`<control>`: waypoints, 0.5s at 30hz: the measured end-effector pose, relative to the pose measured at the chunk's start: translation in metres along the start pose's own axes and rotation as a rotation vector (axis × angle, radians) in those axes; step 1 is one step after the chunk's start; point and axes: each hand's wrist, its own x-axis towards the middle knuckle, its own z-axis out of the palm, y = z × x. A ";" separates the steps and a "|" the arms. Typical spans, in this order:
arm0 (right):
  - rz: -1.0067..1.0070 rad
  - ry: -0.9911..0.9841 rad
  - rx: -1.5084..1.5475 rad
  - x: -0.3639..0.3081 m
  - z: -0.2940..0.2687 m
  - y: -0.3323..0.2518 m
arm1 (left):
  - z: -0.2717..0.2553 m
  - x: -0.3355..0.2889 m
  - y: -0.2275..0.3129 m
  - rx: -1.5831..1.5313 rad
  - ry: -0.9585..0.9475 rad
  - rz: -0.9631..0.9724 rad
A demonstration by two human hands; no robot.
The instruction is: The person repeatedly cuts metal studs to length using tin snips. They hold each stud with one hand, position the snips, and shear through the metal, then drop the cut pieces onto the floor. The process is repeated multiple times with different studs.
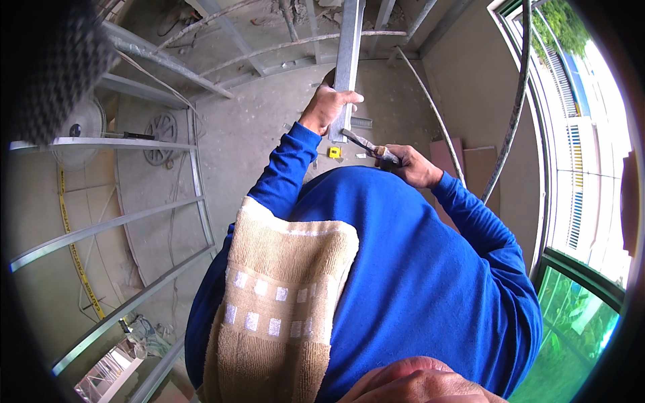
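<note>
Gripping the metal stud (349,47), your left hand (327,107) clamps its lower end, upright before you. Stiff, light, likely sharp-edged: hold the flat faces. Your right hand (413,166) closes on snips (366,144) touching the stud. Concrete floor (269,127) below.

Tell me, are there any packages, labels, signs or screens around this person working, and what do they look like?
Yellow tape: a long narrow strip with dark markings, hanging down the wall framing at the left.
Small yellow object: squarish, on the concrete floor below the left hand; too small to tell whether it is a package.
No screens or signs show.
</note>
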 end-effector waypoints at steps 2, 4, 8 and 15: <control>0.044 0.037 -0.098 0.002 0.001 -0.003 | 0.001 0.001 -0.002 0.039 0.049 0.101; 0.077 0.069 -0.214 0.003 0.002 -0.006 | 0.002 0.001 -0.003 0.117 0.133 0.183; 0.091 0.070 -0.311 0.001 0.000 -0.008 | -0.001 -0.003 0.000 0.260 0.201 0.265; -0.032 -0.073 -0.116 0.003 -0.004 0.012 | 0.000 -0.011 0.004 -0.048 0.035 -0.085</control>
